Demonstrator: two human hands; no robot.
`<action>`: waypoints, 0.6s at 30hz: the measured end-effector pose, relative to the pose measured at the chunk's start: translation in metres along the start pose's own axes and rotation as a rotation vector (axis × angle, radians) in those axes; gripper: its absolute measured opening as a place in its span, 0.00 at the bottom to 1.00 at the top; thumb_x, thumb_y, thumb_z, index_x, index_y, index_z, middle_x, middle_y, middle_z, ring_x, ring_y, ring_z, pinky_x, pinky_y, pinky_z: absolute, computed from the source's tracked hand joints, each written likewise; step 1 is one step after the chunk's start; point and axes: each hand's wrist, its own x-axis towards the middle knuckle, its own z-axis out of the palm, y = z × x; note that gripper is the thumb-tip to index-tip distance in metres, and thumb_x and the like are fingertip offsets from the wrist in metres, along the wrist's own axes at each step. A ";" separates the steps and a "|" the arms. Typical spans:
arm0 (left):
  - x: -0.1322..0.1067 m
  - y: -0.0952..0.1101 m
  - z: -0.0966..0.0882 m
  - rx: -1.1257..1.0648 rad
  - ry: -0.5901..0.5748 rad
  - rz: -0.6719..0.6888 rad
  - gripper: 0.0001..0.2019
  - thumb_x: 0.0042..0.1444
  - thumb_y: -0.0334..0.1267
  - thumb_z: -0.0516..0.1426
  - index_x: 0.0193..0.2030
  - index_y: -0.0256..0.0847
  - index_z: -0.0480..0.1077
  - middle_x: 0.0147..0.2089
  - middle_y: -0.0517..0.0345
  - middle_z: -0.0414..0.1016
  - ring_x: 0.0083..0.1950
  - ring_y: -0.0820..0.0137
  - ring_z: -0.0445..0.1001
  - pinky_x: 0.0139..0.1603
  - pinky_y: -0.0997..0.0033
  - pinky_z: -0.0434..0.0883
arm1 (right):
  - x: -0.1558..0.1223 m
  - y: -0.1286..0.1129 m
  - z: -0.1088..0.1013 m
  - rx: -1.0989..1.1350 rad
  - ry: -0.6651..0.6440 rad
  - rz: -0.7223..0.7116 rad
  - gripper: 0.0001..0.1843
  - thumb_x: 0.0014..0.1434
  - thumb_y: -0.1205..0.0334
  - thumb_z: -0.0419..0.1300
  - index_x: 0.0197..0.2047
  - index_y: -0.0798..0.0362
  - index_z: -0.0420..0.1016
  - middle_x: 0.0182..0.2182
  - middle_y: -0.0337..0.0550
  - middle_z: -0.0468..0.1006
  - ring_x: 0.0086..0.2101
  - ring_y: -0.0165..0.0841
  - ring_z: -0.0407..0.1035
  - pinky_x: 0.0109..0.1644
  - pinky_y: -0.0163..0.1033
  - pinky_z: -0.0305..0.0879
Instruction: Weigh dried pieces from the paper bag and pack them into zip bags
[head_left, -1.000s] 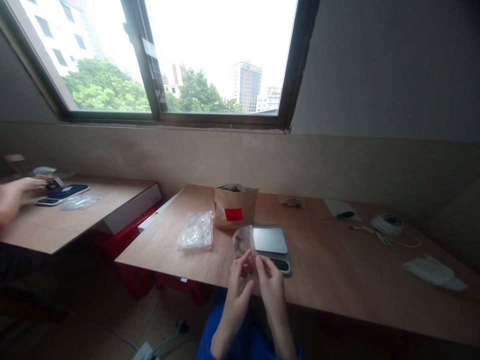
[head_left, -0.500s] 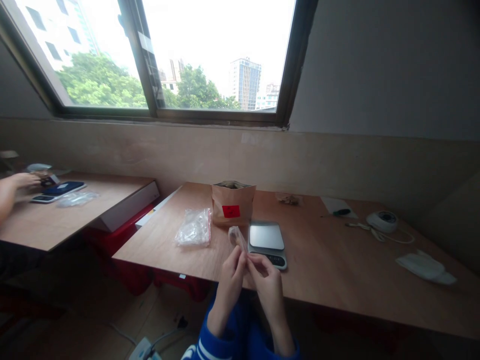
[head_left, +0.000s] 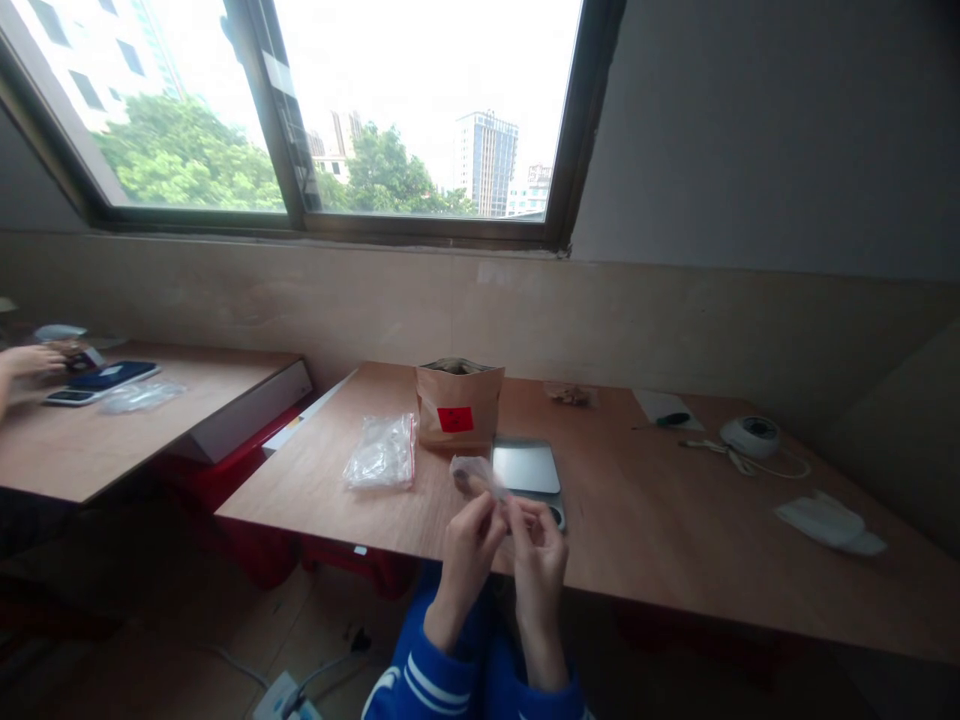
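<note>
Both my left hand (head_left: 474, 535) and my right hand (head_left: 536, 540) pinch the edge of a small clear plastic bag (head_left: 474, 474) at the table's front edge. Something brownish shows inside the bag, too blurred to name. Just behind my hands lies a kitchen scale (head_left: 526, 468) with a silver plate, its front partly covered by my fingers. An open brown paper pouch (head_left: 459, 395) with a red label stands upright behind the bag. To its left rests a stack of clear zip bags (head_left: 381, 452) with a red seal line.
On the right are a screwdriver (head_left: 673, 420) on white paper, a white dome camera (head_left: 750, 437) with its cable, and a crumpled white wrapper (head_left: 832, 522). A small filled bag (head_left: 571, 395) lies at the back. At the left table, another person's hand (head_left: 34, 360) works beside a scale (head_left: 112, 376).
My hands have risen slightly and lie a little farther apart at the bag's edge. The bag has tilted over toward the scale. The view has shifted slightly.
</note>
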 end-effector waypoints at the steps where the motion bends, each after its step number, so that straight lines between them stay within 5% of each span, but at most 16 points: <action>1: -0.001 -0.001 -0.002 -0.004 0.022 -0.009 0.15 0.58 0.44 0.52 0.23 0.40 0.61 0.21 0.64 0.58 0.23 0.75 0.57 0.26 0.75 0.55 | 0.006 0.000 -0.006 0.017 0.105 0.005 0.18 0.49 0.48 0.66 0.31 0.55 0.72 0.28 0.43 0.79 0.29 0.35 0.74 0.31 0.37 0.71; 4: -0.003 -0.008 -0.011 -0.014 -0.027 -0.042 0.19 0.59 0.48 0.53 0.20 0.40 0.60 0.19 0.63 0.58 0.23 0.75 0.58 0.25 0.74 0.55 | 0.020 -0.005 -0.023 0.030 0.269 0.010 0.21 0.46 0.46 0.67 0.32 0.55 0.71 0.29 0.44 0.80 0.29 0.37 0.75 0.28 0.36 0.69; 7: -0.001 -0.021 -0.012 -0.144 -0.098 -0.050 0.22 0.59 0.53 0.50 0.21 0.40 0.64 0.22 0.59 0.65 0.26 0.71 0.64 0.30 0.72 0.61 | 0.022 -0.015 -0.028 0.061 0.154 0.031 0.21 0.46 0.46 0.67 0.34 0.55 0.72 0.36 0.49 0.81 0.34 0.40 0.77 0.34 0.40 0.72; 12: 0.016 -0.051 0.002 -0.490 0.145 -0.207 0.25 0.55 0.62 0.50 0.31 0.39 0.71 0.35 0.51 0.75 0.37 0.65 0.73 0.40 0.66 0.69 | 0.022 -0.017 -0.002 0.137 0.114 0.106 0.21 0.48 0.47 0.66 0.36 0.54 0.69 0.40 0.51 0.81 0.35 0.40 0.77 0.34 0.41 0.74; 15: 0.033 -0.061 0.008 -0.726 0.034 -0.333 0.28 0.52 0.63 0.53 0.42 0.38 0.73 0.40 0.48 0.78 0.41 0.63 0.76 0.44 0.63 0.71 | 0.037 -0.003 0.020 0.159 0.030 0.136 0.21 0.50 0.46 0.63 0.38 0.54 0.68 0.38 0.49 0.80 0.34 0.40 0.77 0.33 0.42 0.74; 18: 0.051 -0.064 0.009 -0.788 0.004 -0.383 0.31 0.54 0.64 0.50 0.44 0.36 0.73 0.34 0.49 0.79 0.38 0.64 0.77 0.40 0.65 0.73 | 0.057 0.011 0.037 0.058 -0.058 0.092 0.21 0.49 0.46 0.62 0.38 0.54 0.67 0.35 0.47 0.79 0.34 0.39 0.76 0.36 0.43 0.73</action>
